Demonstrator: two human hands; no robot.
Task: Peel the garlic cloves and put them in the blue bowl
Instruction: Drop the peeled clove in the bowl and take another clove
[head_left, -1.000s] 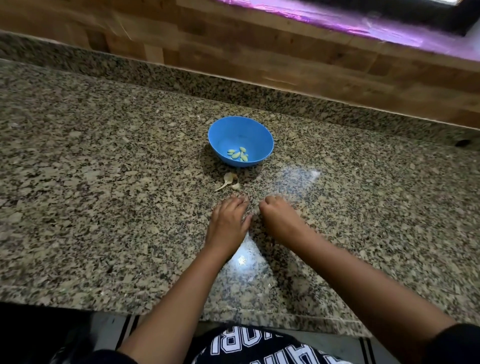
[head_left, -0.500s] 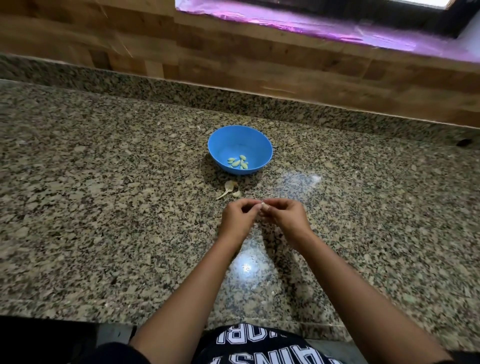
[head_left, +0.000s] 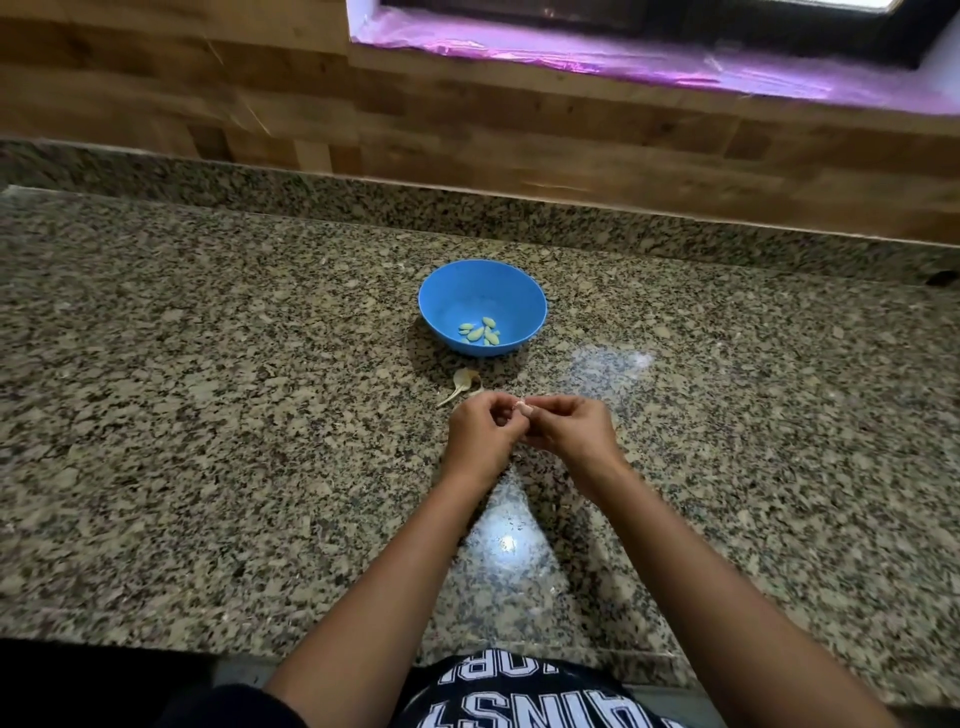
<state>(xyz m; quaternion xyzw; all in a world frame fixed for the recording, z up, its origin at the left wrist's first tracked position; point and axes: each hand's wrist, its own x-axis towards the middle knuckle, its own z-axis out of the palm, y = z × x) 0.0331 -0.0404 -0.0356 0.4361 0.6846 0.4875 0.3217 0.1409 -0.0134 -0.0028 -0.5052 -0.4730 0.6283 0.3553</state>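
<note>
A blue bowl (head_left: 524, 291) stands on the granite counter, with several peeled cloves (head_left: 480, 331) lying in its bottom. Just in front of the bowl lies the garlic stem with leftover skin (head_left: 462, 383). My left hand (head_left: 480, 439) and my right hand (head_left: 569, 431) meet above the counter, a little nearer to me than the stem. Both pinch one small garlic clove (head_left: 521, 407) between their fingertips. Most of the clove is hidden by the fingers.
The granite counter (head_left: 208, 415) stretches wide to both sides and ends at a raised granite lip and a wooden wall (head_left: 467, 114). A window sill covered in purple film (head_left: 649, 62) runs along the top right. The counter's front edge is near my body.
Both hands have lifted off the counter and come together, now pinching a garlic clove between them. The view has tilted upward a little; the bowl and stem have not moved.
</note>
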